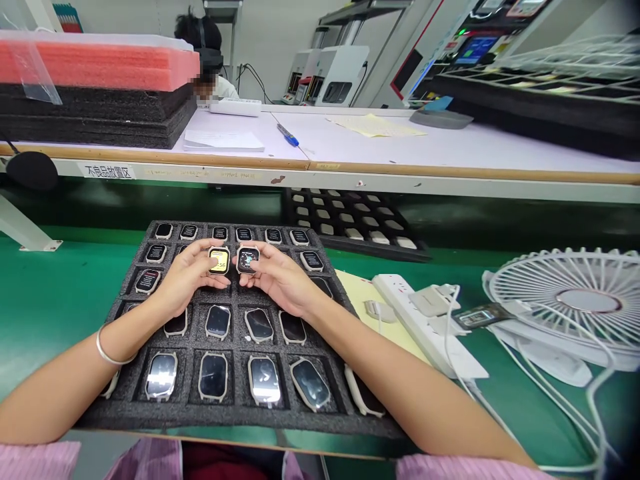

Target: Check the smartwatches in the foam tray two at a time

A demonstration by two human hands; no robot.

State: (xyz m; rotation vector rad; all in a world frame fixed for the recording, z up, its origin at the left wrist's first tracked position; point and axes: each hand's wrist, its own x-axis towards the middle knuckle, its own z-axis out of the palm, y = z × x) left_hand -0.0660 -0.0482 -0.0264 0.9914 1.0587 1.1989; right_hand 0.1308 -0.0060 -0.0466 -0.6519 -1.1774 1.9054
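A black foam tray (125, 393) lies on the green bench in front of me, its pockets filled with several smartwatch bodies. My left hand (183, 280) is closed on a watch with a lit yellow screen (219, 261). Beside it, my right hand (280, 279) pinches a watch with a lit dark dial (247, 259). Both hands hover over the tray's middle rows. The watches in the near rows (213, 375) have dark screens. A bangle (107, 351) circles my left wrist.
A white power strip (425, 327) with plugs and cables lies right of the tray, next to a white fan (575, 300). A second foam tray (350, 223) sits behind. Above, a shelf holds stacked foam sheets (95, 87), papers and a pen; a person sits beyond it.
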